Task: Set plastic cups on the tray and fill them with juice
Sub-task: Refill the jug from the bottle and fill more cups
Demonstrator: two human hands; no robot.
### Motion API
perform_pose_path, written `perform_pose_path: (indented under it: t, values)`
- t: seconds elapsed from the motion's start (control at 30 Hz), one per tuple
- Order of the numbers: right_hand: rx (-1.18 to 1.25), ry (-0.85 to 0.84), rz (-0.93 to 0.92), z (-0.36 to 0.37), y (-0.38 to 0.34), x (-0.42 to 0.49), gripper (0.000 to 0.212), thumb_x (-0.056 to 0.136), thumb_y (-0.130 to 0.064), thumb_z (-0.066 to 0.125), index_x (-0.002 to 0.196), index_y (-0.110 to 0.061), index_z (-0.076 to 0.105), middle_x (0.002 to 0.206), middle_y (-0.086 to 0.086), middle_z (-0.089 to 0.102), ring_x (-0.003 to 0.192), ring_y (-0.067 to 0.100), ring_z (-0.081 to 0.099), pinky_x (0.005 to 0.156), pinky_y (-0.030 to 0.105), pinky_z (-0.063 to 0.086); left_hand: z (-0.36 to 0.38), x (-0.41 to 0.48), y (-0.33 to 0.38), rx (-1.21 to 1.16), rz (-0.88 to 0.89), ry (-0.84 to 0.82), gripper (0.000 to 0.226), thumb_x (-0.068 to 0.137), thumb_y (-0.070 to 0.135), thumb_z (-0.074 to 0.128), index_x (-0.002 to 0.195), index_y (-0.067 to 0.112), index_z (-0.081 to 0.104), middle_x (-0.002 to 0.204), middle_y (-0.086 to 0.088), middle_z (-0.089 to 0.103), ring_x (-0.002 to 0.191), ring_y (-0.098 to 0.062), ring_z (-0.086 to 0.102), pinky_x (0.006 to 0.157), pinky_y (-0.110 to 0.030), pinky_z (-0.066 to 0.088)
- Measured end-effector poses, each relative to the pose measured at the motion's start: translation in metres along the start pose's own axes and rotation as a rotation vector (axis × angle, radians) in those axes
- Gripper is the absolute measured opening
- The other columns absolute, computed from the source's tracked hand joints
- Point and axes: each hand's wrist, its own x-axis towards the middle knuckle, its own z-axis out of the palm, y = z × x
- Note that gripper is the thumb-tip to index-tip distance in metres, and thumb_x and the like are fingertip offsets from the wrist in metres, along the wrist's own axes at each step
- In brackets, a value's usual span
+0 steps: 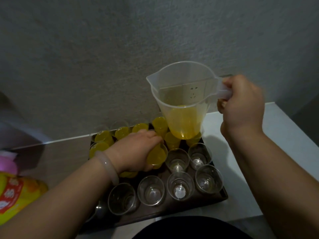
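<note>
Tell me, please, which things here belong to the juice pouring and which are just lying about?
Belongs to the job:
tray
empty cups
filled cups
held cup, gripped by the left hand
jug of juice, gripped by the right hand

Lying about:
yellow package with red label
pink object
wall socket

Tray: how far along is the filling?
Done: back-row cups are filled. In hand: left hand grips a filled cup; right hand holds the measuring jug, part full. Left: at least six empty cups on the tray.
</note>
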Motion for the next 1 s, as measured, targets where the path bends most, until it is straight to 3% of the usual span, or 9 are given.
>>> perform_pose_path:
  t: [0.13, 0.23, 0.33, 0.43, 0.5, 0.63, 0.8, 0.87, 1.0]
  values:
    - [-0.028, -0.008, 0.016, 0.003, 0.004, -0.001, 0.026, 0.083, -0.01, 0.05, 0.065, 0.009, 0.051, 0.052, -0.004, 0.037, 0.047, 0.007, 0.033, 0.041, 0.02, 0.027, 0.01, 0.002, -0.002, 0.029, 0.023, -0.02, 0.074, 0.077, 0.046, 0.069, 0.14, 0.03, 0.034, 0.135, 0.006, 0.04, 0.119, -0.016, 0.04, 0.098, -0.032, 0.04]
    - [0.097, -0.024, 0.09, 0.006, 0.003, -0.003, 0.032, 0.072, -0.023, 0.05, 0.041, -0.019, 0.047, 0.046, -0.006, 0.033, 0.049, 0.013, 0.03, 0.047, 0.028, 0.023, 0.016, 0.002, -0.004, 0.057, 0.036, -0.017, 0.074, 0.078, 0.045, 0.067, 0.142, 0.03, 0.032, 0.135, 0.006, 0.038, 0.117, -0.016, 0.038, 0.096, -0.031, 0.041]
    - [0.136, -0.04, 0.119, 0.009, 0.003, -0.006, 0.033, 0.068, -0.028, 0.049, 0.037, -0.022, 0.041, 0.047, -0.003, 0.031, 0.052, 0.019, 0.028, 0.053, 0.039, 0.022, 0.019, 0.002, -0.003, 0.07, 0.057, -0.014, 0.074, 0.08, 0.046, 0.065, 0.144, 0.03, 0.03, 0.137, 0.006, 0.037, 0.119, -0.015, 0.035, 0.097, -0.028, 0.036]
    - [0.046, -0.075, 0.073, 0.007, 0.01, -0.008, 0.034, 0.078, -0.02, 0.051, 0.045, -0.015, 0.048, 0.049, -0.003, 0.033, 0.05, 0.014, 0.032, 0.048, 0.032, 0.025, 0.022, 0.003, -0.003, 0.085, 0.069, -0.022, 0.077, 0.082, 0.046, 0.064, 0.147, 0.032, 0.025, 0.14, 0.008, 0.036, 0.121, -0.014, 0.033, 0.097, -0.026, 0.033]
    - [-0.041, -0.081, 0.02, 0.007, 0.014, -0.008, 0.029, 0.085, -0.01, 0.049, 0.059, 0.003, 0.049, 0.05, -0.002, 0.036, 0.047, 0.008, 0.033, 0.043, 0.022, 0.026, 0.023, 0.003, -0.002, 0.098, 0.075, -0.031, 0.078, 0.083, 0.046, 0.063, 0.148, 0.032, 0.023, 0.142, 0.009, 0.035, 0.122, -0.013, 0.032, 0.097, -0.025, 0.032]
    - [-0.002, -0.086, 0.025, 0.007, 0.015, -0.013, 0.03, 0.08, -0.015, 0.048, 0.058, 0.005, 0.045, 0.051, 0.0, 0.036, 0.048, 0.011, 0.033, 0.043, 0.023, 0.025, 0.023, 0.002, -0.002, 0.097, 0.073, -0.048, 0.079, 0.084, 0.045, 0.063, 0.149, 0.033, 0.02, 0.145, 0.012, 0.033, 0.122, -0.013, 0.03, 0.097, -0.026, 0.032]
    - [0.12, -0.104, 0.104, 0.002, 0.013, -0.016, 0.035, 0.073, -0.024, 0.047, 0.039, -0.019, 0.04, 0.045, -0.007, 0.032, 0.049, 0.014, 0.029, 0.049, 0.031, 0.022, 0.022, 0.001, -0.001, 0.085, 0.042, -0.11, 0.087, 0.082, 0.042, 0.066, 0.151, 0.035, 0.013, 0.15, 0.016, 0.027, 0.124, -0.013, 0.028, 0.097, -0.025, 0.031]
    - [0.124, -0.102, 0.097, -0.001, 0.014, -0.017, 0.036, 0.076, -0.021, 0.049, 0.041, -0.019, 0.044, 0.044, -0.008, 0.032, 0.049, 0.013, 0.03, 0.049, 0.03, 0.024, 0.021, 0.001, -0.001, 0.069, 0.024, -0.14, 0.087, 0.082, 0.043, 0.065, 0.15, 0.036, 0.011, 0.152, 0.017, 0.024, 0.128, -0.013, 0.027, 0.102, -0.026, 0.033]
    - [-0.031, -0.078, 0.029, -0.008, 0.017, -0.017, 0.022, 0.086, -0.003, 0.05, 0.068, 0.01, 0.051, 0.045, -0.011, 0.04, 0.047, 0.005, 0.035, 0.043, 0.016, 0.027, 0.013, 0.001, 0.003, -0.015, -0.042, -0.163, 0.081, 0.085, 0.04, 0.063, 0.15, 0.037, 0.014, 0.154, 0.016, 0.022, 0.13, -0.015, 0.027, 0.106, -0.031, 0.035]
